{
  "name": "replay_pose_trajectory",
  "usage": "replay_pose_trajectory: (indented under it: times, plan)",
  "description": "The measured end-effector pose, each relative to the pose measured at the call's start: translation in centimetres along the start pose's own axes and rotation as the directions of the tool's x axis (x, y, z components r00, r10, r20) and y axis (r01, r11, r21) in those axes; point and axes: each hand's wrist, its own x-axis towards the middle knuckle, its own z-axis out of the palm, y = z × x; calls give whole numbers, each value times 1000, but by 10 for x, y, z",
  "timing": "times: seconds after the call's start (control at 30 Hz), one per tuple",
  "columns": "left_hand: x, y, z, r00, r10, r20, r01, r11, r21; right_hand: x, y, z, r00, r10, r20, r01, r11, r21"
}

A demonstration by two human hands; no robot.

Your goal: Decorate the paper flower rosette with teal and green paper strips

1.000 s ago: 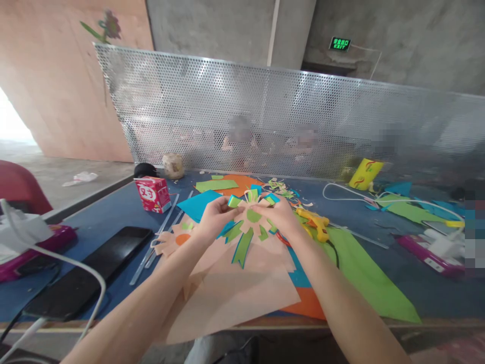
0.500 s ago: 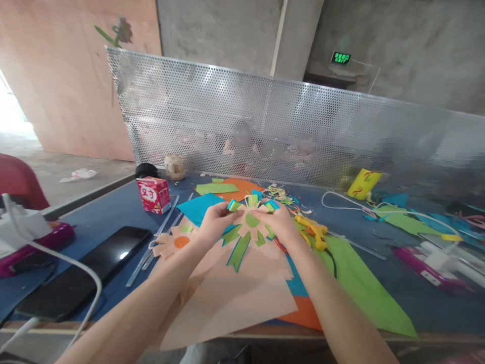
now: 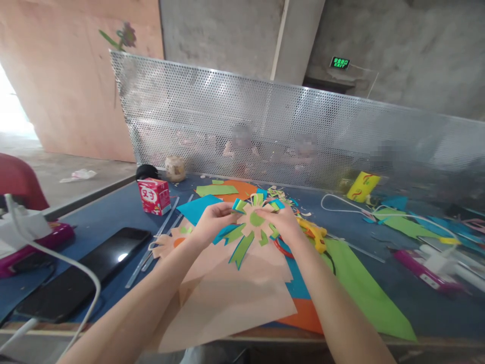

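Note:
Between my hands is a paper flower (image 3: pixel 257 218) with a peach petal layer, a green round centre and looped green and blue strips around it. My left hand (image 3: pixel 215 221) is closed at its left edge, fingertips pinching near a green-blue loop. From the right, my right hand (image 3: pixel 281 220) grips the flower, with its thumb on the peach petals by the green centre. Peach paper sheets (image 3: pixel 235 293) lie beneath. A second peach flower with an orange centre (image 3: pixel 179 241) rests left of them, partly hidden by my left arm.
A yellow glue gun (image 3: pixel 315 233) lies right of my right hand, over green paper (image 3: pixel 367 283). Left are a phone (image 3: pixel 87 273), clear glue sticks (image 3: pixel 151 247) and a red box (image 3: pixel 154 196). A perforated metal screen (image 3: pixel 204 111) borders the back. Power strips (image 3: pixel 428 273) and cables flank the table.
The flower and both hands have shifted slightly to the right in view. My right thumb stays on the flower near its centre; both hands keep their hold.

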Motion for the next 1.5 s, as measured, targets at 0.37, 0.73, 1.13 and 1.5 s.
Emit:
replay_pose_trajectory:
  times: [0.37,0.73,1.13,1.5]
  plan:
    - [2,0,-3,993,-12,-117,13,1000,9,-1,-4,1,999,33,38,-33,999,0]
    - [4,-2,-3,985,-77,-154,65,995,-82,-4,-3,-2,991,-64,118,79,988,-130]
    - [3,-1,-2,985,-96,-144,82,992,-97,-4,-5,-1,992,-32,124,46,993,-112]
    - [3,-2,-3,987,0,-162,22,991,134,1,2,-3,995,-46,88,52,997,-65]
